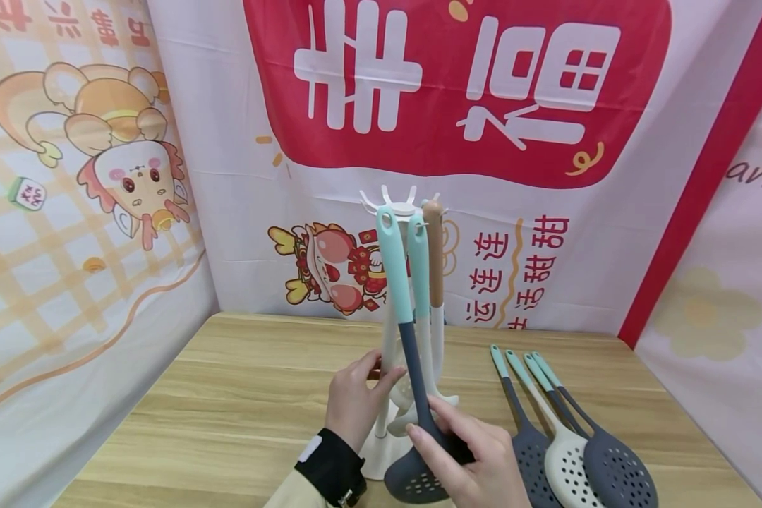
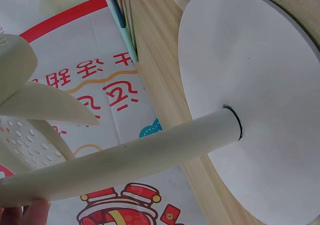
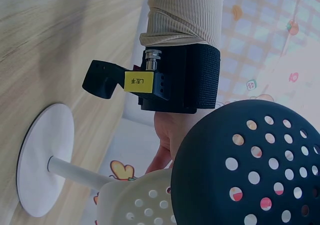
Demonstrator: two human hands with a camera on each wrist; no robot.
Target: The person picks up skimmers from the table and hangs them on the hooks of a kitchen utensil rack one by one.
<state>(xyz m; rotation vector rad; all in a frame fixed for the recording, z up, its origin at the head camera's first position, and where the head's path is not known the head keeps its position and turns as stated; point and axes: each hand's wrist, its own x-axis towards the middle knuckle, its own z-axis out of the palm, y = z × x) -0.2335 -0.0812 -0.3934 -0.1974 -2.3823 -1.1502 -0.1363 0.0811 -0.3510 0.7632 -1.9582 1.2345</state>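
A white utensil rack (image 1: 387, 458) stands on the wooden table, its round base and pole also plain in the left wrist view. My left hand (image 1: 358, 396) holds the pole (image 2: 125, 157) partway up. In my right hand (image 1: 476, 451), thumb and fingers pinch the lower shaft of a dark skimmer (image 1: 413, 367) with a mint handle. Its handle hole is up by the rack's hooks, and its perforated head (image 3: 215, 180) hangs low before the base. Behind it hang a mint-handled pale utensil (image 1: 422, 282) and a brown-handled white one (image 1: 436, 261). A pale perforated head (image 3: 145, 200) shows beside the dark one.
To the right on the table (image 1: 228, 395) lie several mint-handled skimmers, among them a white one (image 1: 571, 462) and a dark one (image 1: 619, 466), heads toward the front. A printed cloth (image 1: 222, 176) hangs behind and at the sides.
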